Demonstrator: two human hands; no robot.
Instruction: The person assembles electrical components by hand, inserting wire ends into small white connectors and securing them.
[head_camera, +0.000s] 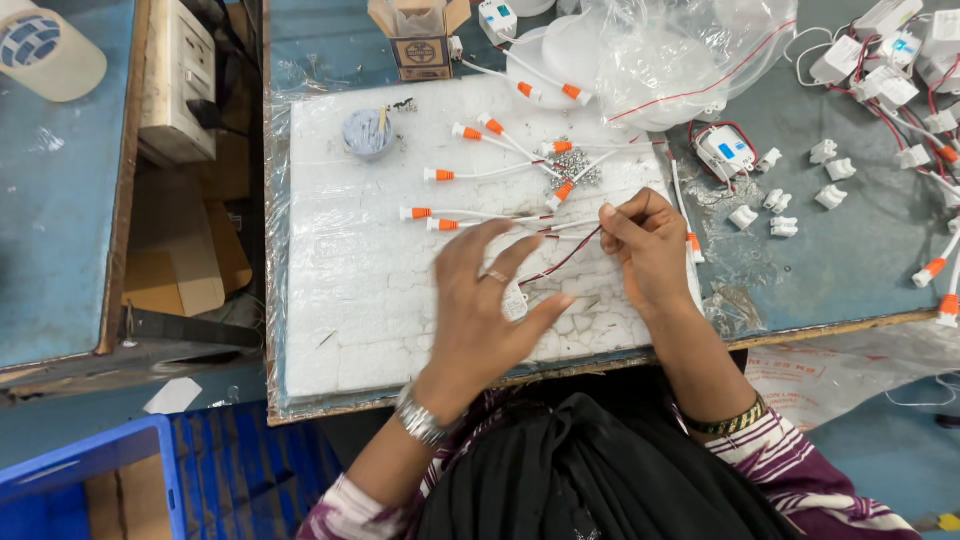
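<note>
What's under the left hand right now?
Under the left hand lies the white foam board; a small white part and red-black wires show between the fingers. Anything beneath the palm is hidden.

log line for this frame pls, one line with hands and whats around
left hand: open, fingers spread over white foam board | right hand: pinching red-black wire | nearby: orange-tipped leads

Head view, steeply down, close

bare foam board (350, 300) left, orange-capped leads (470, 175) ahead
</note>
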